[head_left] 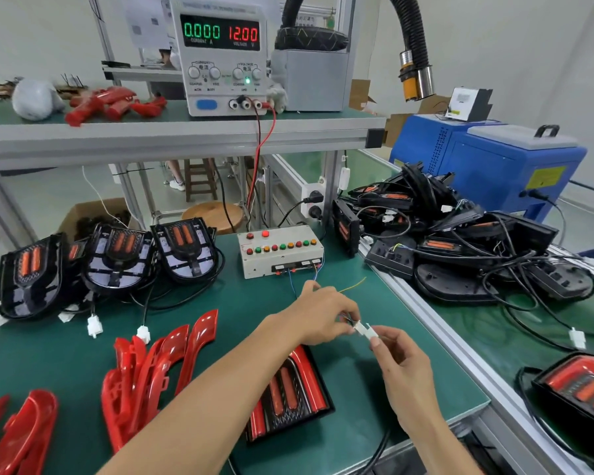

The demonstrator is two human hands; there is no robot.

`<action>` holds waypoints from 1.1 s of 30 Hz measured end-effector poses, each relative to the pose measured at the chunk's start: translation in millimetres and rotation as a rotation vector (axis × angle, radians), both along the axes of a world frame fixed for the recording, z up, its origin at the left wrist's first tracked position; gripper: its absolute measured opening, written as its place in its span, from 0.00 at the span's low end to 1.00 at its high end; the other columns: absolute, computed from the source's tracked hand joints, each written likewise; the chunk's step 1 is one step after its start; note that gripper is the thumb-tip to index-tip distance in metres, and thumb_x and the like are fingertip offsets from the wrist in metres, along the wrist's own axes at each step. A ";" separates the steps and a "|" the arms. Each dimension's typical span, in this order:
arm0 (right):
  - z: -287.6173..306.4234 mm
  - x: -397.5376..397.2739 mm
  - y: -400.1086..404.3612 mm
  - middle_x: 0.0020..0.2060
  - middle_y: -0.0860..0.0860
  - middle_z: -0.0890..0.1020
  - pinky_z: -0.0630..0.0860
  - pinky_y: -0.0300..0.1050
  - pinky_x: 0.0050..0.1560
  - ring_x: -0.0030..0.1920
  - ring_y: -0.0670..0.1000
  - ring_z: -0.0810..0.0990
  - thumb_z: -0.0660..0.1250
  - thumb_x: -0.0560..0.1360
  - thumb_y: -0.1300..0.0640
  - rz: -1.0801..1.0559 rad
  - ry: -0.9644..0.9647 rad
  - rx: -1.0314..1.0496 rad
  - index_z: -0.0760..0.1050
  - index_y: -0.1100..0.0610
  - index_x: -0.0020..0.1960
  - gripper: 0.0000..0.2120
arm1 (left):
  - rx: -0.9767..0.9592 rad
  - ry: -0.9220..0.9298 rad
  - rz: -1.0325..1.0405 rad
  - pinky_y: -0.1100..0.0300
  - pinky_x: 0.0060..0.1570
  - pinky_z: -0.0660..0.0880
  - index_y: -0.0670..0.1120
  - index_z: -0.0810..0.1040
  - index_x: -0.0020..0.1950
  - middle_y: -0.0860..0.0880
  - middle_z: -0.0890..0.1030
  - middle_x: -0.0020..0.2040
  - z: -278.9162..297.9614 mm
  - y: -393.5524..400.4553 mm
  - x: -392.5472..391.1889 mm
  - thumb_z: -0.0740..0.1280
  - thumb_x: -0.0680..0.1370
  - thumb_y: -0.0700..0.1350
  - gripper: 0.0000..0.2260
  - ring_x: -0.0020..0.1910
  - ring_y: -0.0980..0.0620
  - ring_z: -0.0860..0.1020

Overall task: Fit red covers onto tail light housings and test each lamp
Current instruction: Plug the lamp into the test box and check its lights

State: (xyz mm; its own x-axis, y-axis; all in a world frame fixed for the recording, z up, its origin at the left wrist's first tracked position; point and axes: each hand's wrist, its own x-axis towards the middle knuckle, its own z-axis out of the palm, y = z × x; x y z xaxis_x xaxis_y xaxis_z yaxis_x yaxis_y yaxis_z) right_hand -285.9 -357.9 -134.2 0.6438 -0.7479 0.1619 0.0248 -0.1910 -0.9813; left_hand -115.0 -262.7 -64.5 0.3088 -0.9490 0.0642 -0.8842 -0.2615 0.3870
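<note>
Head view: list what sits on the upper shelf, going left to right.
Grey plastic bag → pile of red covers → DC power supply reading 0.000 A and 12.00 V → grey metal box with the black corrugated hose above it.

A tail light housing with its red cover fitted (288,394) lay flat on the green mat near the front edge, its two orange lamp strips unlit. Just left of it a stack of loose red covers (151,368) stood on edge, curved and glossy. Three bare black housings (117,257) leaned in a row at the back left, their white connectors (95,326) trailing on the mat. A white connector pair (366,329) was pinched just above the covered housing.
</note>
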 end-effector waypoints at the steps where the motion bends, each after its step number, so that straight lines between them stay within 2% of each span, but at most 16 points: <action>1: -0.5 -0.3 -0.1 0.39 0.46 0.84 0.74 0.31 0.40 0.38 0.43 0.78 0.71 0.79 0.57 0.002 0.001 -0.005 0.82 0.42 0.49 0.09 | -0.007 0.009 -0.005 0.50 0.67 0.59 0.55 0.83 0.57 0.57 0.84 0.50 -0.4 2.4 1.2 0.70 0.80 0.51 0.07 0.57 0.55 0.72; 5: -0.3 -0.1 2.4 0.35 0.44 0.81 0.72 0.37 0.35 0.34 0.44 0.73 0.71 0.79 0.54 0.033 0.014 -0.033 0.82 0.42 0.50 0.06 | -0.056 0.027 -0.008 0.52 0.66 0.58 0.56 0.83 0.57 0.60 0.84 0.50 -1.6 9.7 1.5 0.71 0.79 0.50 0.07 0.56 0.57 0.73; 7: -0.6 -0.1 5.3 0.34 0.42 0.78 0.70 0.36 0.33 0.33 0.44 0.71 0.71 0.79 0.55 0.051 0.014 -0.059 0.82 0.42 0.50 0.07 | -0.066 0.022 -0.003 0.52 0.66 0.59 0.56 0.83 0.57 0.60 0.83 0.49 -1.9 12.4 2.2 0.70 0.79 0.50 0.07 0.55 0.58 0.73; 11: -0.6 0.3 12.2 0.38 0.41 0.80 0.71 0.35 0.37 0.35 0.44 0.73 0.71 0.78 0.58 0.015 -0.006 -0.128 0.81 0.41 0.50 0.11 | -0.069 0.014 -0.012 0.52 0.65 0.59 0.55 0.83 0.57 0.60 0.83 0.49 -0.8 15.4 2.5 0.70 0.80 0.50 0.07 0.55 0.58 0.73; 16: 0.4 1.0 18.1 0.43 0.44 0.81 0.71 0.31 0.44 0.42 0.48 0.78 0.72 0.77 0.63 -0.033 -0.010 -0.306 0.81 0.45 0.51 0.12 | -0.072 0.002 -0.013 0.52 0.67 0.59 0.56 0.84 0.58 0.59 0.84 0.49 1.4 17.5 3.0 0.70 0.80 0.50 0.08 0.56 0.57 0.73; 20: -2.8 2.2 20.6 0.41 0.45 0.78 0.69 0.30 0.40 0.39 0.48 0.77 0.72 0.76 0.65 -0.078 0.008 -0.485 0.84 0.49 0.56 0.14 | -0.062 0.012 -0.009 0.50 0.68 0.60 0.55 0.84 0.60 0.59 0.85 0.50 1.8 21.1 3.8 0.69 0.81 0.51 0.09 0.56 0.57 0.73; 23: -5.4 2.5 22.2 0.40 0.45 0.75 0.68 0.33 0.37 0.36 0.48 0.74 0.70 0.78 0.63 -0.093 0.033 -0.568 0.83 0.48 0.62 0.16 | -0.049 -0.005 -0.024 0.50 0.66 0.63 0.56 0.84 0.62 0.59 0.85 0.52 4.2 22.7 3.1 0.68 0.82 0.51 0.10 0.56 0.55 0.74; 28: -6.9 2.8 22.9 0.41 0.44 0.72 0.71 0.43 0.37 0.36 0.48 0.73 0.66 0.81 0.62 -0.036 0.092 -0.586 0.78 0.44 0.67 0.19 | -0.050 -0.006 -0.051 0.49 0.63 0.67 0.57 0.84 0.61 0.58 0.86 0.51 6.5 23.0 2.5 0.68 0.82 0.50 0.10 0.55 0.54 0.76; 33: -3.9 1.8 22.9 0.45 0.42 0.74 0.71 0.36 0.39 0.38 0.44 0.76 0.66 0.80 0.63 -0.038 0.103 -0.586 0.78 0.46 0.65 0.17 | -0.064 0.026 -0.050 0.48 0.64 0.69 0.55 0.85 0.60 0.57 0.86 0.52 6.1 21.7 2.5 0.69 0.81 0.50 0.09 0.56 0.55 0.78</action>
State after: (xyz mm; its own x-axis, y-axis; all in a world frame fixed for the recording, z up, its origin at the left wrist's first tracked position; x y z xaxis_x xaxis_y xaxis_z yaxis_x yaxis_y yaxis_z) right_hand -284.0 -335.0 -138.1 0.6526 -0.5755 0.4929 -0.0821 -0.7005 -0.7090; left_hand -112.4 -241.0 -58.4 0.2638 -0.9574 0.1176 -0.8849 -0.1917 0.4245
